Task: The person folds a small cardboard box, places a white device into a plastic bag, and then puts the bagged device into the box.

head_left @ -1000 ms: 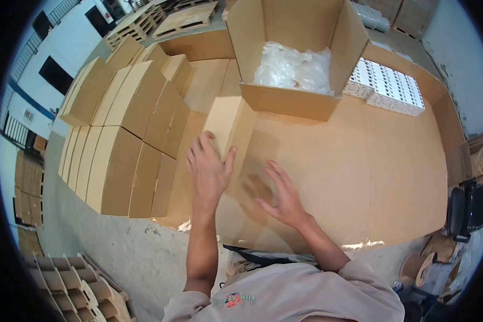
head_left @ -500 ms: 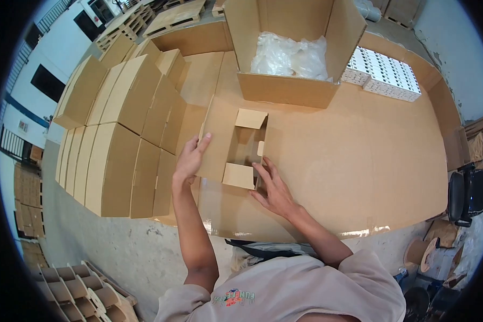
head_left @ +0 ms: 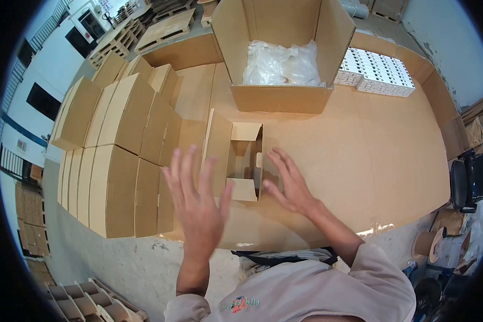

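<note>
A small cardboard box (head_left: 243, 190) stands on the cardboard-covered table (head_left: 359, 177) with its top open, its long lid raised on the left and short flaps folded out at both ends. My left hand (head_left: 197, 206) is raised with fingers spread, in front of the box's lower left side, and holds nothing. Just right of the box, my right hand (head_left: 292, 185) has its fingers apart and is empty; a small gap lies between it and the box wall.
Stacked closed cardboard boxes (head_left: 121, 182) stand along the left side. At the back, a large open carton (head_left: 282, 99) holds clear plastic bags (head_left: 282, 61). White patterned small boxes (head_left: 383, 75) lie at the back right, beside the raised cardboard edge (head_left: 437, 102).
My left hand has come off the box's raised lid and lifted toward the camera, fingers spreading. My right hand has moved away from the box's right wall. The whole view has shifted slightly.
</note>
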A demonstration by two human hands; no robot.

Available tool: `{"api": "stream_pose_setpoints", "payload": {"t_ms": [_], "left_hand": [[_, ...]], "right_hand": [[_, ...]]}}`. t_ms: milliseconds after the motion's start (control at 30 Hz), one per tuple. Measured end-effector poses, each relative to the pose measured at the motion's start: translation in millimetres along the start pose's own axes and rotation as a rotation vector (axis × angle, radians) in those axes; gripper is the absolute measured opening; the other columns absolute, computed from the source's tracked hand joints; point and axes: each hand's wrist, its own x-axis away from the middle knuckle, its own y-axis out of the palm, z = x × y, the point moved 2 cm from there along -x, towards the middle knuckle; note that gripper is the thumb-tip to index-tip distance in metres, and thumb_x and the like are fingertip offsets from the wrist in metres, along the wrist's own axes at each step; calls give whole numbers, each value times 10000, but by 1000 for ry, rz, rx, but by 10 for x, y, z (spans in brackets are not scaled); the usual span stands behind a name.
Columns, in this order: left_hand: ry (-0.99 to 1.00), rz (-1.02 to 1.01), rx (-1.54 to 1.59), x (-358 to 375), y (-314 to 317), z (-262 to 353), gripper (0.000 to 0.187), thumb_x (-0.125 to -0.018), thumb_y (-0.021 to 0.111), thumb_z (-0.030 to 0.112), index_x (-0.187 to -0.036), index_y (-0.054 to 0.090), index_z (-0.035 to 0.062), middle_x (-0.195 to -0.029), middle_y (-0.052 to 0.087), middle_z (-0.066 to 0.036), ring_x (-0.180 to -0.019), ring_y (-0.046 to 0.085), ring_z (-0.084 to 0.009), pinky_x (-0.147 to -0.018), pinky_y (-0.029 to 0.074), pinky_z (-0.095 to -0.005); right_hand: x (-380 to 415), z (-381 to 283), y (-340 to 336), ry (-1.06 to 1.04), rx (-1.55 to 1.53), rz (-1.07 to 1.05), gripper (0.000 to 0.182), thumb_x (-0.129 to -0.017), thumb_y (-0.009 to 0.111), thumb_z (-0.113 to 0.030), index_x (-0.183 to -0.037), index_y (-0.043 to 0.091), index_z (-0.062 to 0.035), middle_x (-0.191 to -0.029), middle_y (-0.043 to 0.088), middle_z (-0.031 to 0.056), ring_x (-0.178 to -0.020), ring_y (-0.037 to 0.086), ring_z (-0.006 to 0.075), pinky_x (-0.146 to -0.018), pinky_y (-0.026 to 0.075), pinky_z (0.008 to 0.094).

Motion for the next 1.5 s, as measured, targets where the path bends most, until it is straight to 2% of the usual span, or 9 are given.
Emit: {"api": "stream_pose_setpoints", "payload": {"t_ms": [167,433,567,733,867,1033,1267,1367,1500], "left_hand": [[9,-264,673,373,360,318,504,-909,705,92,-1367,521,-11,-1373,533,-213,-1361,448,-425,-1147,374,-534],[-82,-277,312,699,753,204,473,-924,688,95,-1366,533,29,-1369,532,-192,-1336,481,-411,-1155,344,-591],[-130,-188,378,955,536,225,493,-872,734,72,-1335,567,49,-1335,555,-164,-1325,494,-397,-1156,342,-607],[-148,-240,367,1543,726,183,480,-839,739,29,-1296,594,64,-1312,562,-147,-1318,501,-389,-1157,342,-605],[-180,-267,366,1689,830,164,497,-804,764,39,-1275,608,76,-1290,567,-158,-1312,504,-399,-1171,310,-617],[-230,182,483,1948,828,55,874,-734,863,124,-1468,395,50,-1477,390,-199,-1421,376,-374,-1203,267,-566],[-725,79,837,1675,1517,137,1230,-665,958,182,-1569,147,-13,-1540,271,-248,-1418,357,-385,-1199,304,-486],[-909,-54,824,1474,1686,212,1236,-680,964,223,-1568,140,-21,-1514,322,-266,-1383,389,-388,-1170,345,-443],[-708,91,556,1415,1899,176,901,-713,941,221,-1395,425,-62,-1291,544,-250,-1202,539,-382,-1049,438,-449]], "right_hand": [[-652,185,-67,-94,53,-23,459,-915,721,-235,-1304,567,-47,-1452,495,193,-1312,501,380,-1088,434,493],[-1331,352,106,-190,369,-257,396,-812,796,-178,-1171,678,-60,-1355,609,164,-1258,565,361,-1047,485,448],[-1447,422,106,-94,98,-207,238,-864,753,-213,-975,724,-4,-1007,728,181,-993,684,361,-925,546,437],[-1722,579,116,252,10,-173,370,-949,694,-314,-861,715,44,-737,710,174,-733,675,377,-800,553,430],[-1779,866,299,349,-83,-51,391,-944,715,-369,-968,694,21,-781,698,175,-732,653,323,-728,522,433],[-1428,714,204,121,-231,310,465,-903,762,-402,-1133,610,-29,-827,661,156,-776,653,281,-705,520,430],[-646,161,204,23,109,-99,372,-877,779,-277,-1107,600,-46,-678,574,104,-629,613,247,-634,508,380],[-556,265,288,152,-60,-130,312,-922,722,-222,-1135,578,-46,-731,591,109,-620,628,265,-622,514,371],[-517,340,297,329,-438,-55,312,-996,631,-155,-1262,510,-47,-824,636,102,-639,644,219,-638,531,352]]}}
